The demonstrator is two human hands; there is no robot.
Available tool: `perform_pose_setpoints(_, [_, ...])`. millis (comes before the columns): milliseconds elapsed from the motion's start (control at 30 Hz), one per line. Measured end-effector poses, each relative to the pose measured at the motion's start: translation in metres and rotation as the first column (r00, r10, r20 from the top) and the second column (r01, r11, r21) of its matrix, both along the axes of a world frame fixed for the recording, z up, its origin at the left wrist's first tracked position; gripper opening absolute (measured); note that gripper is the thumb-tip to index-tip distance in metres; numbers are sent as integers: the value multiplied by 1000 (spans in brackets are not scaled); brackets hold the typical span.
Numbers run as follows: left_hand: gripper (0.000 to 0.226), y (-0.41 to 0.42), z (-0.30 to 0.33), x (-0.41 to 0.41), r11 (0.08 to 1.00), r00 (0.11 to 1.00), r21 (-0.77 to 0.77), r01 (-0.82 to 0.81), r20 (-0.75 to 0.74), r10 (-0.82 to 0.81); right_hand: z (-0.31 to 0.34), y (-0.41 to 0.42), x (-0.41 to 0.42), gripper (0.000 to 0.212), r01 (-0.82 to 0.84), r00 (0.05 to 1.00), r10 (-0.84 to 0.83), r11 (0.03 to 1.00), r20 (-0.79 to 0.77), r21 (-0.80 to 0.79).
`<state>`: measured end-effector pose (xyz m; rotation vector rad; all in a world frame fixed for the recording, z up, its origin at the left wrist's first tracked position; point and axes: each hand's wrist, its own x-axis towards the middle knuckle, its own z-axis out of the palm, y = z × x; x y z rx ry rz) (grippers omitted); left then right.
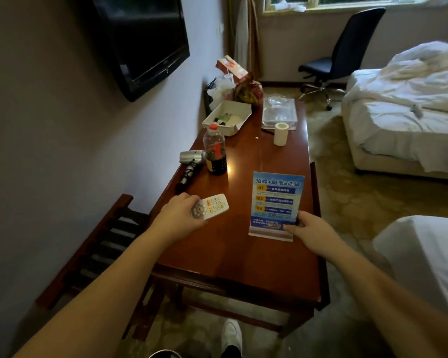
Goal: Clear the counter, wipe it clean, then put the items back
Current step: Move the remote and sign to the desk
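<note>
My left hand [180,211] grips the remote [209,210], long axis pointing right across the counter [233,254], while my right hand [312,228] pinches the upright sign [276,200] at its near-right corner.

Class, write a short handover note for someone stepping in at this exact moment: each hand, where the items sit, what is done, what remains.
Left hand holds the white remote just above the counter. Right hand grips the blue sign stand at its base.
On the counter: bottle, hair dryer, paper roll, white food box, clear tray, bags at the far end.
Done: nothing visibly cleared.
Left: clear everything, wipe, put back.
</note>
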<state>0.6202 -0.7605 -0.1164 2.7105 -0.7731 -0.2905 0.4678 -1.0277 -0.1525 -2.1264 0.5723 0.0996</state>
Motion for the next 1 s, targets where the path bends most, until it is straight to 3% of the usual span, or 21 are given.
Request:
perform_pose_setpoints(567, [58, -103, -109, 215, 921, 965, 294, 256, -27, -260, -81, -73, 216, 20, 154, 978, -163, 985, -131, -78])
perform_pose_setpoints(1000, [47, -127, -178, 274, 919, 965, 295, 262, -91, -246, -144, -90, 323, 18, 163, 975, -173, 983, -136, -83])
